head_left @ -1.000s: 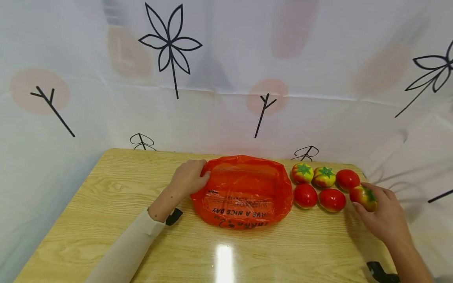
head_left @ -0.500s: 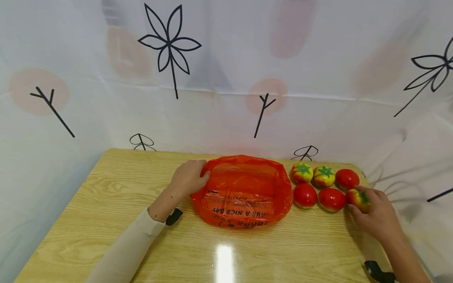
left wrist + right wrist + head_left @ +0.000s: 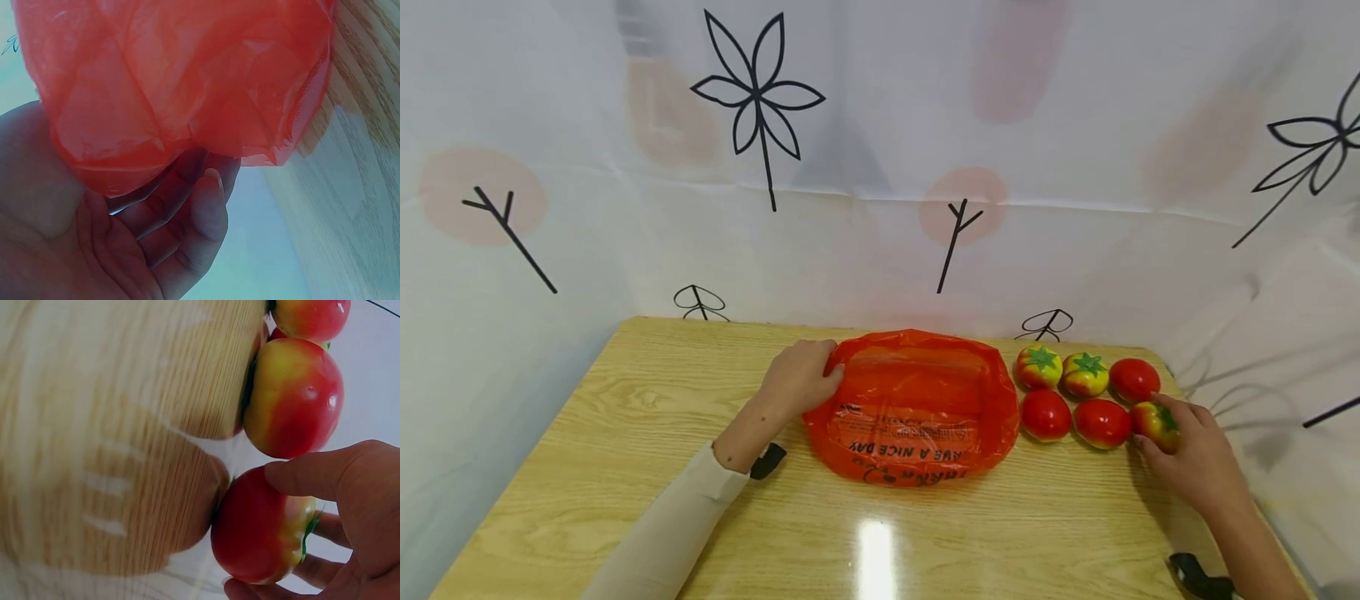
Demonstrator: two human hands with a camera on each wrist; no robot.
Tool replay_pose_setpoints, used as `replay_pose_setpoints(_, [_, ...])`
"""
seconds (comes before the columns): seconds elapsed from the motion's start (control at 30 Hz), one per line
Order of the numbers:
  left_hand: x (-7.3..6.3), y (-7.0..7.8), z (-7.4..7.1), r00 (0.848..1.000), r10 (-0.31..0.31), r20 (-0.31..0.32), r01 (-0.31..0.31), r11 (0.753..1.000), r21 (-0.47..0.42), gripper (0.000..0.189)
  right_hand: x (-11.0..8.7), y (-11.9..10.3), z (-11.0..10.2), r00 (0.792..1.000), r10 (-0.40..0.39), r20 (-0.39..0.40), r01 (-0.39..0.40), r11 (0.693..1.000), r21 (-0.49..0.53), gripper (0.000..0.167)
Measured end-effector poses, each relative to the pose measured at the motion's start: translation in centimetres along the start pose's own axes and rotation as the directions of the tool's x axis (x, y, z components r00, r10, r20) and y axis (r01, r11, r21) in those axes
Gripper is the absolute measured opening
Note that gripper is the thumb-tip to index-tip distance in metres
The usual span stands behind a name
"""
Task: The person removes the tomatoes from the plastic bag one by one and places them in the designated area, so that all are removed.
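Observation:
An open red plastic bag with black printed letters lies mid-table, its mouth spread wide. My left hand grips its left rim; in the left wrist view the curled fingers partly disappear behind the red film. At the right, my right hand holds a red-yellow toy tomato with a green leaf top. The right wrist view has the thumb and fingers around this tomato, low at the tabletop. Close beside it sits a red tomato, and behind it another red tomato.
The other tomatoes stand in two rows right of the bag: two leaf-up yellow-green ones at the back and a red one in front. A patterned white cloth hangs behind the wooden table.
My right hand has moved left with the tomato, bringing it beside the front-row red tomato. The left hand and the bag stay as they were.

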State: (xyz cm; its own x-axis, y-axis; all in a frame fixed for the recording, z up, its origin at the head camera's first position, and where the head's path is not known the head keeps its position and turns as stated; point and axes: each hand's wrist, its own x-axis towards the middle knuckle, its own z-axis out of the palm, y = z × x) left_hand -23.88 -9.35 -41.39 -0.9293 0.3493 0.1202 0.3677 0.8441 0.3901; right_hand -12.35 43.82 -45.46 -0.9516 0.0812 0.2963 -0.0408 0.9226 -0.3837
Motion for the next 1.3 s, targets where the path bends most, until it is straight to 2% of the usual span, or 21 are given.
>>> replay_pose_setpoints(0.63, [-0.06, -0.03, -0.04, 1.000, -0.010, -0.005, 0.010, 1.000, -0.006, 0.020, -0.01, -0.09, 0.00, 1.000, 0.010, -0.026, -0.011, 1.000, -0.022, 0.064])
replay_pose_setpoints(1.3, [-0.11, -0.11, -0.03, 1.000, -0.015, -0.001, 0.015, 1.000, -0.011, 0.022, 0.03, -0.69, -0.66, 0.999, 0.035, 0.023, -0.034, 0.999, -0.028, 0.063])
